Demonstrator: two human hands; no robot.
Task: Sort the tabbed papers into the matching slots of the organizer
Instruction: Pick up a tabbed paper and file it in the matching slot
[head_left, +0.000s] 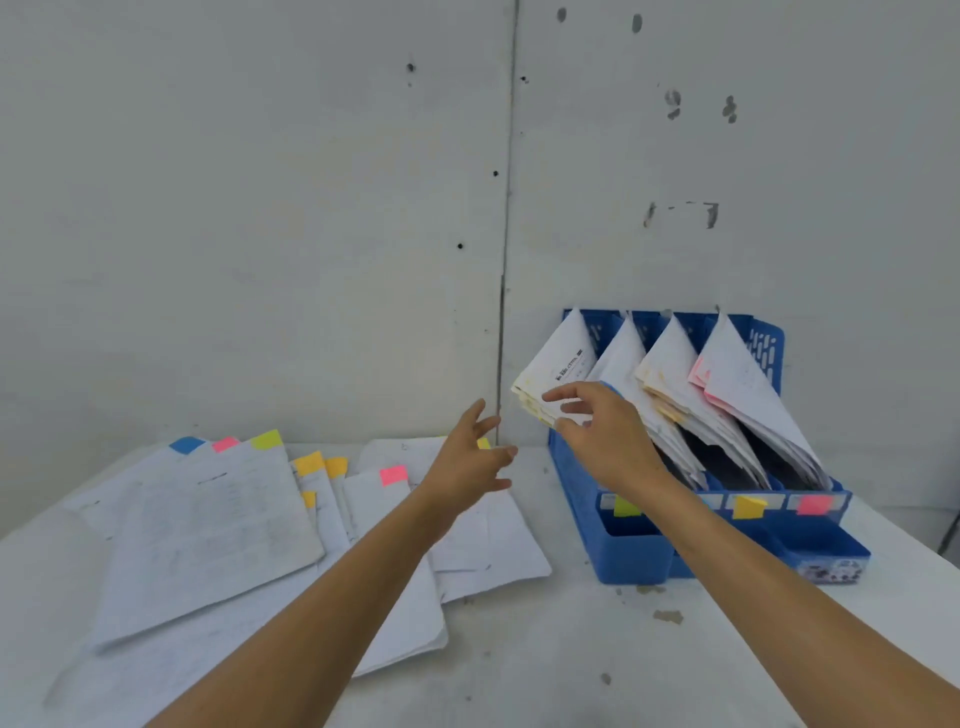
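Blue plastic forms the organizer (587, 499), which stands on the white table (571, 649) against the wall (260, 208), its four slots stuffed with leaning papers. Green, yellow and pink labels mark its front. The right hand (602, 431) reaches to the leftmost bundle (556, 369), fingers apart and touching its lower corner. The left hand (467, 462) hovers open and empty beside it, above loose tabbed papers (208, 535) spread over the table's left side.
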